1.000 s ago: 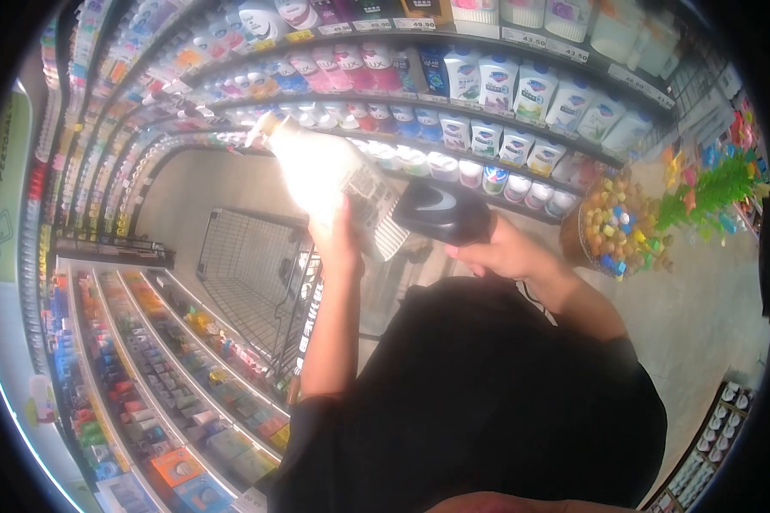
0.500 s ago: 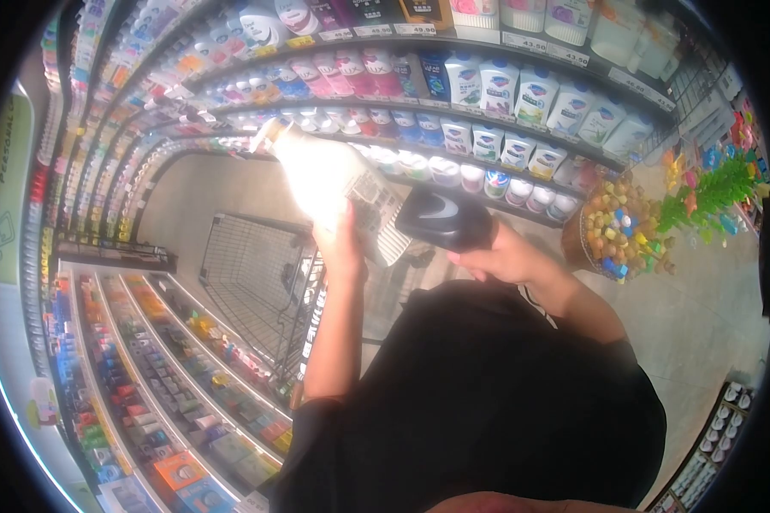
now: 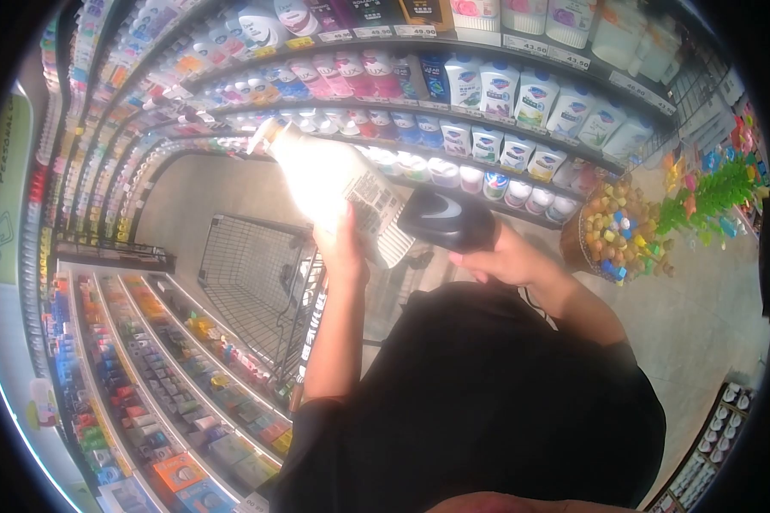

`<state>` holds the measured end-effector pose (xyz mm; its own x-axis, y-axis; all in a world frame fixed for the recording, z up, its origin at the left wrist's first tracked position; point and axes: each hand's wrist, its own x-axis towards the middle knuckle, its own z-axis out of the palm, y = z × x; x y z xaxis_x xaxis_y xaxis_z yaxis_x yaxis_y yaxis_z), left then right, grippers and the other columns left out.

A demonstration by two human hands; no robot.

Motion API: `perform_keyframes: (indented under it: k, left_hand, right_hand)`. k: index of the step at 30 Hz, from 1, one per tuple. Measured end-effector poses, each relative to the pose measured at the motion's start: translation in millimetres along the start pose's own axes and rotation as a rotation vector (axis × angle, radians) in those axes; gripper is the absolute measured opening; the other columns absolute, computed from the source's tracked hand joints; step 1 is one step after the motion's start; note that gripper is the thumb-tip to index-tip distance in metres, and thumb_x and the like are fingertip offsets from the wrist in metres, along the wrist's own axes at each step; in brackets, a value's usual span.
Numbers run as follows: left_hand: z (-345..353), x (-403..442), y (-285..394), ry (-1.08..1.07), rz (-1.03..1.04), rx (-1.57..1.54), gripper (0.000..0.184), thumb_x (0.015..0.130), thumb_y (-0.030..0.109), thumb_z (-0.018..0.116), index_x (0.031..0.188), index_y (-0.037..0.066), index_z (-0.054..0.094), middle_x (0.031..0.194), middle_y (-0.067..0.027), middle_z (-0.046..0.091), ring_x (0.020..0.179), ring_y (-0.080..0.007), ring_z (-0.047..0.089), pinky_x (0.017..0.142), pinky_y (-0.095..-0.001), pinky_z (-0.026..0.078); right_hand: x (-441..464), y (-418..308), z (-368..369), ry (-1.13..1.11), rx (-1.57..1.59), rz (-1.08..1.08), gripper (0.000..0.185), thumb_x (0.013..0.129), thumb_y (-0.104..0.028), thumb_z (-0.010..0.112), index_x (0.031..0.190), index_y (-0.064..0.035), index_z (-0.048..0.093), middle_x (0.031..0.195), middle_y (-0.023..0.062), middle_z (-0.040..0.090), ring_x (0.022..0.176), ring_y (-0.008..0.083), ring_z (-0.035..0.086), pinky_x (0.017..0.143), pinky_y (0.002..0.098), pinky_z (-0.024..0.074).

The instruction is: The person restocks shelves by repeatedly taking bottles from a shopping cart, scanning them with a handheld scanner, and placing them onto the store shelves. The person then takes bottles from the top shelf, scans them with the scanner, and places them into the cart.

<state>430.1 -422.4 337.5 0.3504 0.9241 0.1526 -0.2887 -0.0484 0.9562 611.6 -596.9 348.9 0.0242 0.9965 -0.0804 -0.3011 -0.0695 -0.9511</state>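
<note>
A large white pump bottle (image 3: 316, 171) lies tilted in my left hand (image 3: 342, 248), its pump head pointing to the upper left. Bright light washes out much of its front; a panel of printed text and a ribbed lower end show on the near side. My right hand (image 3: 496, 256) is wrapped round a black handheld barcode scanner (image 3: 447, 219) with a grey curved mark on top. The scanner's front is right beside the bottle's ribbed end; whether they touch I cannot tell. A thin cord hangs below my right hand.
A wire shopping cart (image 3: 248, 265) stands on the floor beyond my left arm. Shelves of body wash bottles (image 3: 496, 90) curve across the back, and shelves of small packages (image 3: 162, 368) fill the lower left. A basket of small toys (image 3: 612, 231) stands at right near a green plant (image 3: 710, 197).
Almost nothing differs. The scanner and the bottle's lower end have shifted very slightly to the right; both hands keep their hold.
</note>
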Motion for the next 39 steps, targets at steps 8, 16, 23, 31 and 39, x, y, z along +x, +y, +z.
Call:
perform_keyframes:
  k: [8,16,23,31,39]
  left_hand:
    - [-16,4,-19,-0.054,-0.026,-0.06,0.063,0.098,0.047,0.054,0.134,-0.004,0.044,0.124,-0.0148,0.058,0.109,-0.023,0.06,0.092,-0.0369,0.051]
    - [-14,2,-17,-0.083,0.016,-0.059,0.069,0.099,0.052,0.05,0.139,-0.003,0.041,0.128,-0.0161,0.058,0.112,-0.0249,0.062,0.094,-0.0375,0.052]
    - [-15,2,-18,-0.097,0.036,-0.042,0.068,0.099,0.051,0.05,0.138,-0.004,0.042,0.127,-0.016,0.058,0.11,-0.0249,0.063,0.093,-0.0373,0.052]
    - [-16,-3,-14,-0.071,0.0,-0.008,0.069,0.098,0.051,0.052,0.136,-0.005,0.044,0.125,-0.0161,0.059,0.11,-0.0244,0.062,0.094,-0.037,0.051]
    - [-20,-7,-13,-0.049,-0.009,-0.024,0.068,0.098,0.051,0.051,0.136,-0.005,0.044,0.125,-0.016,0.059,0.11,-0.0238,0.062,0.094,-0.037,0.051]
  right_hand:
    - [-3,-12,6,0.032,0.088,-0.011,0.026,0.092,-0.008,0.065,0.117,-0.0041,0.057,0.077,-0.0005,0.057,0.052,0.0061,0.048,0.05,0.0248,0.0425]
    - [-2,-5,-1,-0.027,0.059,-0.04,0.023,0.091,-0.005,0.064,0.114,-0.003,0.057,0.08,0.0008,0.059,0.052,0.0063,0.049,0.051,0.0244,0.0434]
    - [-2,-3,0,-0.006,0.094,-0.057,0.023,0.09,-0.004,0.064,0.112,-0.0018,0.059,0.081,0.0018,0.06,0.053,0.0066,0.05,0.051,0.0246,0.0438]
    - [-3,-6,6,-0.013,0.071,-0.055,0.022,0.09,-0.007,0.066,0.11,-0.0022,0.06,0.08,0.0011,0.06,0.053,0.0064,0.05,0.051,0.0242,0.0434]
    - [3,-6,14,-0.043,0.04,0.004,0.025,0.091,-0.008,0.067,0.114,-0.0038,0.057,0.081,0.0006,0.06,0.053,0.006,0.049,0.051,0.024,0.0431]
